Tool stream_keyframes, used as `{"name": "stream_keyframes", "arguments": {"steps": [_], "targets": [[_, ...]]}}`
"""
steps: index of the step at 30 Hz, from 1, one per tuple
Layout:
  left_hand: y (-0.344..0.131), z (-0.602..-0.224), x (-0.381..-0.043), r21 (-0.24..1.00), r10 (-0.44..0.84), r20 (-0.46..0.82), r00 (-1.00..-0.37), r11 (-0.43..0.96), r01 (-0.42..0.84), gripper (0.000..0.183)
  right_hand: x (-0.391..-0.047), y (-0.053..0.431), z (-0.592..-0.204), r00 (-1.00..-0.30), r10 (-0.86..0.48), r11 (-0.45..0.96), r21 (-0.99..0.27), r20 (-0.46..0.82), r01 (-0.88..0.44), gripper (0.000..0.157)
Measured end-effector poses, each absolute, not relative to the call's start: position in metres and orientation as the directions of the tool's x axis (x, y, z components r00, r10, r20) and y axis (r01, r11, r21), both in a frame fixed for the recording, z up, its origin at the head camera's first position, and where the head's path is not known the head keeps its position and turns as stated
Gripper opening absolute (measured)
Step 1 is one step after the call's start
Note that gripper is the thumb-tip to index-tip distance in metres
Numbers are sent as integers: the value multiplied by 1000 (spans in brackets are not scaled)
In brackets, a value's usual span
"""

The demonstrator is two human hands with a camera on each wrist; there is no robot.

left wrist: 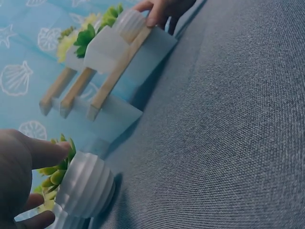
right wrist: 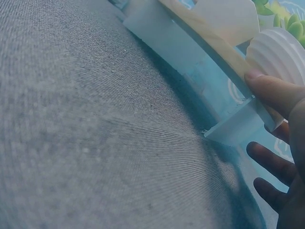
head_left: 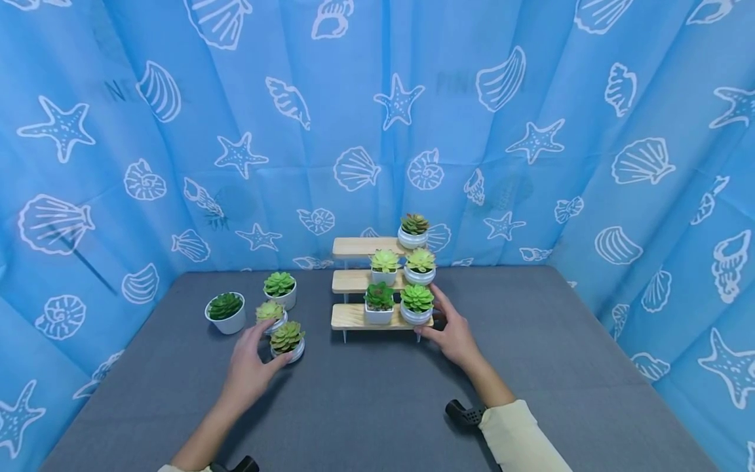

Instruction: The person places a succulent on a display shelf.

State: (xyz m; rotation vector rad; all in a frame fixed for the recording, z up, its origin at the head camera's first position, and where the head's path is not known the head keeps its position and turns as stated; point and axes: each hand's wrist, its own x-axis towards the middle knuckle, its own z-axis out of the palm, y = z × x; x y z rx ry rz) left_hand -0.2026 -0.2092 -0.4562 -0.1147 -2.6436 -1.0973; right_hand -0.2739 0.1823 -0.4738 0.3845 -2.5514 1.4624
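My left hand [head_left: 249, 367] reaches round a potted succulent [head_left: 287, 337] in a ribbed white pot, thumb at its near side, fingers spread towards another succulent [head_left: 271, 311] just behind. The left wrist view shows the thumb [left wrist: 50, 151] over the leaves, beside the pot [left wrist: 88, 186]; a firm grip does not show. At the right end of a three-tier wooden stand [head_left: 348, 316], my right hand [head_left: 457, 335] rests its thumb on the lowest board's edge, its other fingers spread beyond the end. Right above that thumb sits a bright green succulent [head_left: 417, 301] in a round pot.
Beside it on the lowest board is a dark green succulent [head_left: 379, 301]. Two paler ones [head_left: 385, 262] stand on the middle board, and a reddish one [head_left: 414, 226] on top. Two more pots [head_left: 226, 313] are at the left of the grey table [head_left: 377, 406], before a blue curtain [head_left: 377, 131].
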Motion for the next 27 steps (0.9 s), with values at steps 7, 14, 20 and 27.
{"name": "stream_keyframes", "arguments": {"steps": [7, 14, 20, 27], "targets": [[-212, -457, -203, 714, -60, 177, -982, 695, 87, 73, -273, 182, -473, -953, -135, 482, -823, 270, -301, 96], [-212, -464, -207, 712, -65, 152, -986, 700, 64, 70, -273, 182, -473, -957, -128, 480, -828, 262, -291, 96], [-212, -466, -210, 724, -59, 109, -992, 689, 38, 69, -273, 181, -472, -956, -131, 478, -829, 261, -292, 96], [-211, -468, -216, 769, -70, 65, -995, 640, 5, 68, -273, 181, -473, -958, -127, 481, -829, 256, -285, 96]]}}
